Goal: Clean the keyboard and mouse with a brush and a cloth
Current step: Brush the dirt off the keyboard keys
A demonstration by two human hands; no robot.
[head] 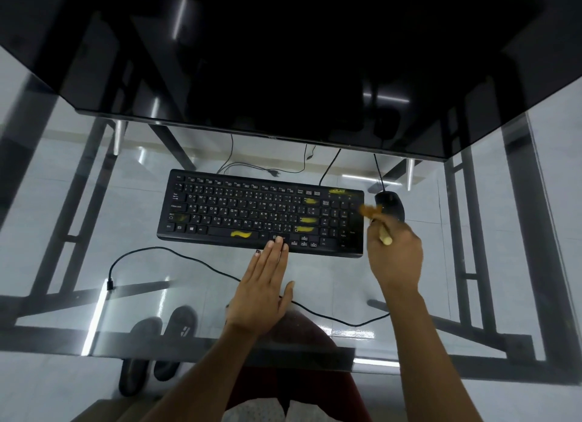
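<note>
A black keyboard (245, 212) with yellow smears on several keys lies on the glass desk (94, 201). A black mouse (390, 205) sits just right of it. My right hand (395, 258) grips a small wooden-handled brush (376, 220); its blurred tan bristles hover over the keyboard's right edge, beside the mouse. My left hand (264, 288) lies flat with straight fingers, fingertips pressing on the keyboard's front edge near the arrow keys. No cloth is in view.
A large dark monitor (283, 59) overhangs the back of the desk. A black cable (176, 253) snakes across the glass in front of the keyboard. Through the glass I see the desk frame, floor tiles and dark sandals (160, 343).
</note>
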